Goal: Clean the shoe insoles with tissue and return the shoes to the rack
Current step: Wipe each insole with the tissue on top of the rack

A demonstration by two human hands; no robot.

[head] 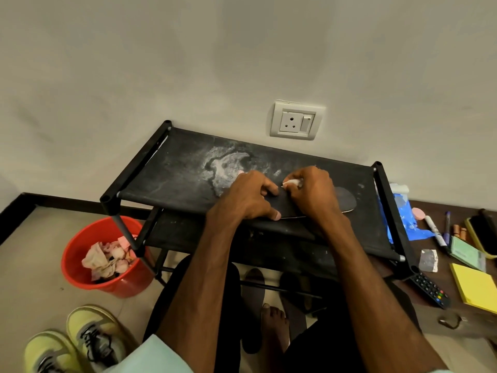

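You are approx. mid-task: used tissues [107, 261] fill the red bucket [71, 267], and the yellow shoes [80, 343] are on the floor, not yet back on the rack [166, 168]. The insole [347, 201] lies on the top shelf, under both hands. Left hand [250, 195] grips its near edge; right hand [312, 189] pinches a tissue [291, 182] on it.

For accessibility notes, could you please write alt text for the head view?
A person's left hand holds a dark insole on a black shoe rack while the right hand pinches white tissue against it. A red bucket of crumpled tissues and yellow sneakers sit nearby.
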